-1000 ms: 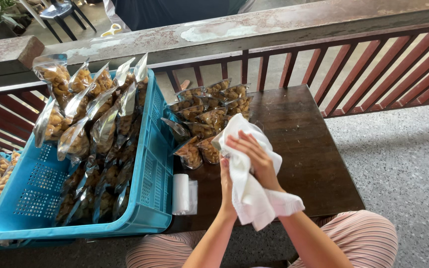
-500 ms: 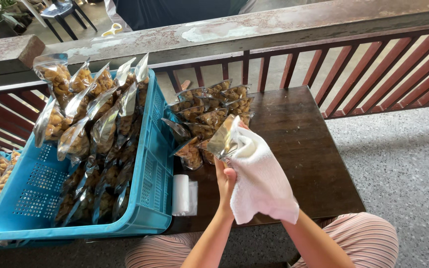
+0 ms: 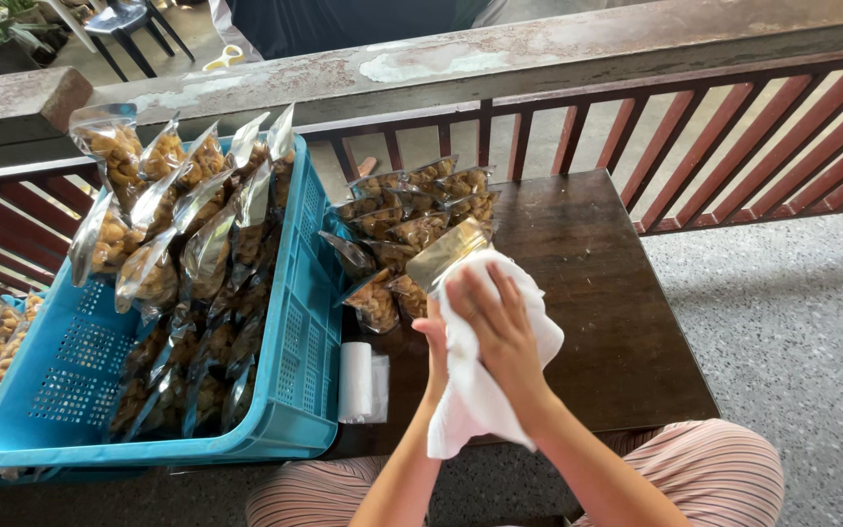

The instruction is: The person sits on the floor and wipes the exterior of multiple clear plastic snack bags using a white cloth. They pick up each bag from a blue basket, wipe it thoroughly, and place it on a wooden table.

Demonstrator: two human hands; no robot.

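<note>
- White cloth (image 3: 485,400) wraps most of the clear snack packet (image 3: 446,256) I hold above the dark wooden table (image 3: 597,293), so only its top corner pokes out toward the railing (image 3: 636,107).
- My right hand (image 3: 504,337) lies flat over the cloth, fingers spread and pressing it against the packet, as if wiping it dry.
- My left hand (image 3: 434,344) sits underneath, mostly hidden; it seems clasped on the bundle from below to steady it.
- Just ahead lies a pile of packets (image 3: 412,220) on the table; to the left the blue crate (image 3: 295,390) stands full of upright ones, kept separate.
- A small white roll (image 3: 355,381) rests beside the crate.
- Half a second ago the cloth hung loose over my right hand; now that hand is on top, pressing down.
</note>
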